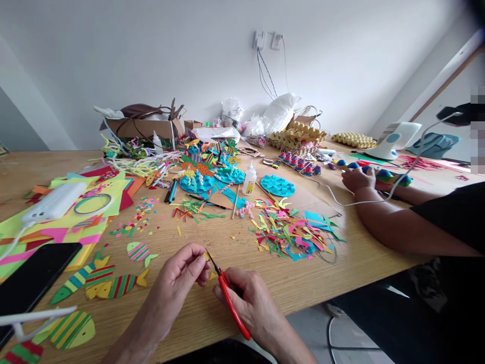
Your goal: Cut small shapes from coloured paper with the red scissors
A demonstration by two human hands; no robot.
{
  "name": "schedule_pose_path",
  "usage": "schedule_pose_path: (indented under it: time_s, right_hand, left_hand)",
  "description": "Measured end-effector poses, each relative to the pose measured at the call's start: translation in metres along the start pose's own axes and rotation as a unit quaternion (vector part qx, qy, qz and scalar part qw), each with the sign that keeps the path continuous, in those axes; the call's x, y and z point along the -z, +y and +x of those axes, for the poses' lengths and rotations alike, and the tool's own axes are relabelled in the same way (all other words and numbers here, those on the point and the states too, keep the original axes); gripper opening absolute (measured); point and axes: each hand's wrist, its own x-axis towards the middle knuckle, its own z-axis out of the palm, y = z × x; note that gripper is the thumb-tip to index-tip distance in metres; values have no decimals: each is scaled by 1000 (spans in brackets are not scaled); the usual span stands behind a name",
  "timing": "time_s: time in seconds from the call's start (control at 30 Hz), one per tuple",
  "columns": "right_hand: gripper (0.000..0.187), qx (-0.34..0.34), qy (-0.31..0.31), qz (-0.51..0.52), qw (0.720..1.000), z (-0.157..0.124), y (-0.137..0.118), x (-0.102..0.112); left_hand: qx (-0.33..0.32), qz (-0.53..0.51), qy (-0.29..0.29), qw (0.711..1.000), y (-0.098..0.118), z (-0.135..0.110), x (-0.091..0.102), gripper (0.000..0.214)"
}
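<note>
My left hand (181, 275) pinches a small yellow paper piece (206, 257) between thumb and fingers, just above the wooden table (197, 313). My right hand (248, 298) grips red-handled scissors (231, 303), whose blades point up and left and meet the yellow piece. Both hands hover near the table's front edge. Striped paper fish (113, 284) lie to the left of my hands.
A heap of coloured paper scraps (291, 232) lies right of centre, with a glue bottle (249, 179) and blue craft pieces (212, 174) behind. A black phone (34, 275) and a white power bank (55, 202) lie left. Another person's arm (397, 227) rests at the right.
</note>
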Motion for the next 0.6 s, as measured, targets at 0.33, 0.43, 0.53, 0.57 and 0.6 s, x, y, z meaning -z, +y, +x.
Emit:
schedule_pose_path:
  time_s: [0.33, 0.43, 0.53, 0.57, 0.6]
  right_hand:
    - [24, 13, -24, -6, 1000, -3, -2, 1]
    - [26, 12, -22, -14, 1000, -3, -2, 1]
    - [29, 11, -15, -19, 1000, -2, -1, 0]
    - [30, 11, -13, -17, 1000, -2, -1, 0]
    - [30, 11, -12, -14, 1000, -2, 0, 0]
  left_hand:
    - [-7, 33, -23, 999, 5, 1, -1, 15]
    - [-1, 30, -22, 999, 5, 1, -2, 15]
    - [5, 32, -23, 999, 5, 2, -2, 15]
    - [5, 33, -24, 999, 6, 2, -2, 15]
    - [5, 34, -25, 999, 6, 2, -3, 15]
